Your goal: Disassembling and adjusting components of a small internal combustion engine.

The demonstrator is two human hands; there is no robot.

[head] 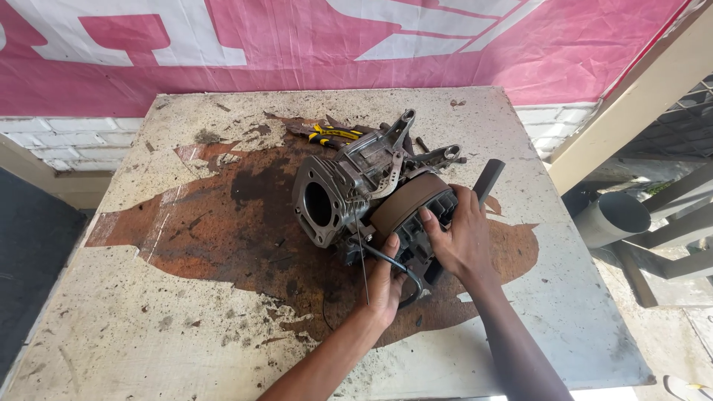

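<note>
A small grey metal engine block lies on its side on a worn, rust-stained table, its round cylinder opening facing left. A rusty brown flywheel sits at the engine's right end. My right hand grips the flywheel's finned rim from the right, fingers curled over it. My left hand presses against the engine's lower side by a black cable that loops beneath it. A thin wire hangs down past my left hand.
Pliers with yellow and black handles lie behind the engine, beside other small tools. A dark flat bar rests right of the flywheel. A pink and white banner hangs behind the table. Metal frames and a grey pipe stand to the right.
</note>
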